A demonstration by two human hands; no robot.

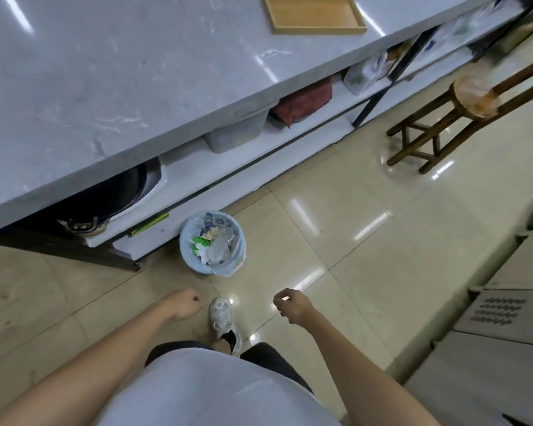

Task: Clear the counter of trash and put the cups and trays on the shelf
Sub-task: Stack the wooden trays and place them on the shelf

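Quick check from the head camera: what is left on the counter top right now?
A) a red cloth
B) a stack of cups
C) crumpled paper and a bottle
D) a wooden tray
D: the wooden tray lies alone on the counter; the trash sits in the bin on the floor, and both the left hand and the right hand hold nothing.

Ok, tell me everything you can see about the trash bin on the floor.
The bin is small, round and pale blue, lined with a thin translucent bag whose printed edge folds over the rim and droops at the front right. It stands upright on the tiled floor, right beside the base of the counter's lower shelf. It holds crumpled white paper, green scraps, clear plastic and a beige wad. Neither hand touches it.
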